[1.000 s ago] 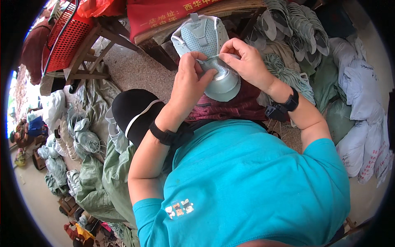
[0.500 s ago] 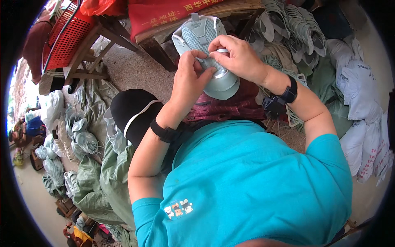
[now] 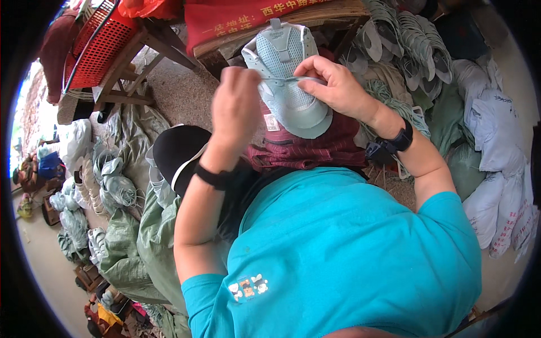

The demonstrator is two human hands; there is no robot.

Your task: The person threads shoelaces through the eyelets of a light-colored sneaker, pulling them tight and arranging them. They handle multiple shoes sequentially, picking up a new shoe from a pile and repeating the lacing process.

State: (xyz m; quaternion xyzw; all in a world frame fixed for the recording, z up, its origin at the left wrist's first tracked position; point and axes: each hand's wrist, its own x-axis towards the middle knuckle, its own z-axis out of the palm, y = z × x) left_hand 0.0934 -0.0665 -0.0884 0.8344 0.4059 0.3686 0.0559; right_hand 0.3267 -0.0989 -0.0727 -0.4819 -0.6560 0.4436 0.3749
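Observation:
A pale green mesh shoe upper [image 3: 301, 115] lies across my lap, its toe toward me and its tongue [image 3: 280, 48] pointing away. A thin pale shoelace [image 3: 276, 82] runs crosswise over its lower eyelets, drawn out to both sides. My left hand [image 3: 235, 107], blurred by motion, is closed at the lace's left end, off the upper's left edge. At the right side, my right hand [image 3: 338, 87] pinches the lace between thumb and forefinger, close above the mesh. The exact grip of the left fingers is smeared.
Ahead stands a wooden bench [image 3: 282, 27] with a red cloth; a red plastic basket [image 3: 93, 48] is at the far left. Stacked shoe uppers [image 3: 422, 48] and white sacks [image 3: 496, 124] lie on the right. Green sacks [image 3: 127, 248] and bundled uppers crowd the left floor.
Both hands were together over the lower eyelets. My left hand has moved left, away from the upper, and the lace is now stretched across between the hands.

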